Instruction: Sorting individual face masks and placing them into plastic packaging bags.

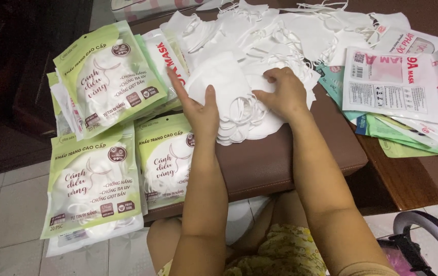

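Note:
A stack of white face masks (pixel 231 97) lies on a brown cushioned surface (pixel 280 158) in front of me. My left hand (pixel 198 110) presses flat against the stack's left side, fingers spread. On the right, my right hand (pixel 283 94) rests on the stack's edge, fingers curled over the masks. Behind the stack spreads a loose heap of more white masks (pixel 280 30) with ear loops.
Green-and-white filled mask packets (pixel 93 189) are piled at the left, one leaning higher up (pixel 109 76). Flat empty packets (pixel 398 87) lie in a heap on the wooden table (pixel 418 179) at the right. Tiled floor (pixel 4 214) lies at the lower left. A curved grey frame (pixel 428 230) stands at the bottom right.

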